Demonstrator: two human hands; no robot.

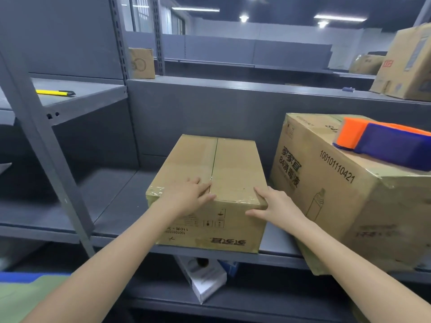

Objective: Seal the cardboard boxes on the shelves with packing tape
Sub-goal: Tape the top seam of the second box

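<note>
Cardboard box [233,164] sits at the front edge of a grey metal shelf [116,201] w/ both bare hands on its near end. L hand [189,194] lies flat on top, fingers [205,190] straight and close together, tips touching the centre seam [214,157] where the two flaps meet. R hand [277,206] grips the near right corner: fingers [261,193] held together over the top edge, thumb stretched across the front face. Wrinkled clear tape shows along the top front edge under and between the fingers. Just right of the R fingers, a larger printed box [338,194] stands tilted, close beside the smaller one; whether they touch can't be told. On top of it, up and right of the fingers, rests an orange-and-purple tape dispenser [382,145]. Far up-left of the L fingers, a yellow utility knife [54,92] lies on a higher shelf.
</note>
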